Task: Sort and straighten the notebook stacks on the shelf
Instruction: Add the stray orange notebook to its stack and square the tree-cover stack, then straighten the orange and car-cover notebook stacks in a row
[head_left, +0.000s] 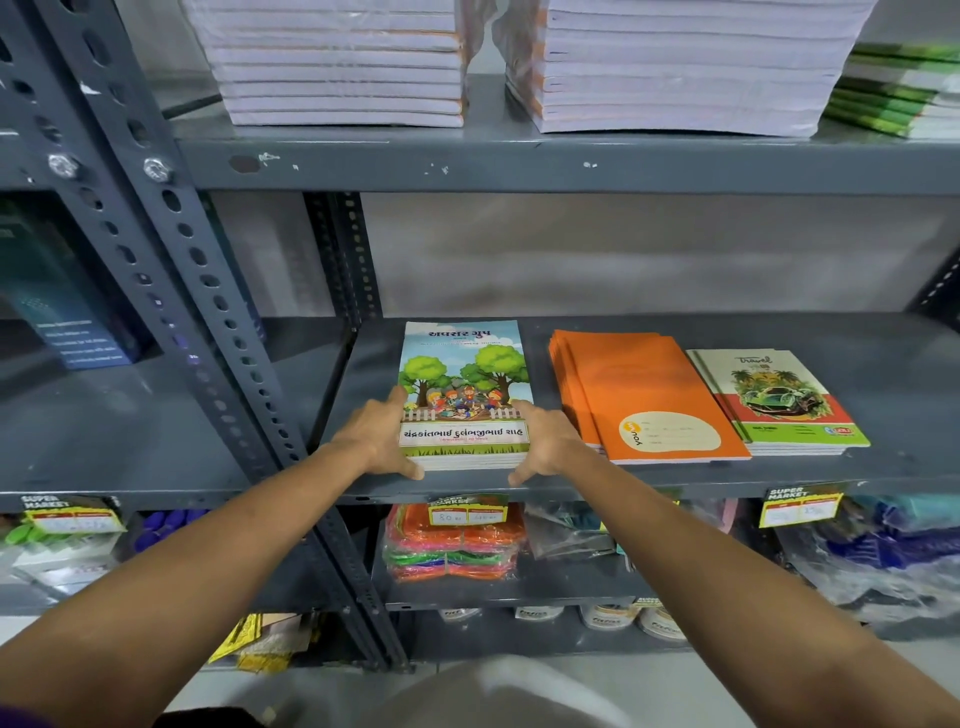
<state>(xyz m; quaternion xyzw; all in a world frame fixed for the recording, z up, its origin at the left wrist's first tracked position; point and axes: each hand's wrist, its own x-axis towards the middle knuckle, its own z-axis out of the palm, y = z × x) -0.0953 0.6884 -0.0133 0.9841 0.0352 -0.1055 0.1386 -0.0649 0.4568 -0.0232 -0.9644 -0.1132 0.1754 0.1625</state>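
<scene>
Both bare forearms reach in from the bottom edge, hands clasping a notebook stack on the middle shelf.

On the grey metal shelf (649, 480), the left hand (376, 441) presses against the left side of the tree-cover notebook stack (465, 395) and the right hand (545, 441) against its right side, fingers spread wide with the stack held between the palms near its front edge. Just right of it lies an orange notebook stack (644, 395), slightly fanned, and beside that, touching or overlapping its edge, a smaller stack with a green car cover (779, 400). The upper shelf (519, 166) carries two tall piles of white-edged notebooks (675, 67) and a green-edged pile (898, 93) at far right. Below, the lower shelf holds plastic-wrapped colourful packets (452, 540) behind yellow price tags (467, 512).
</scene>
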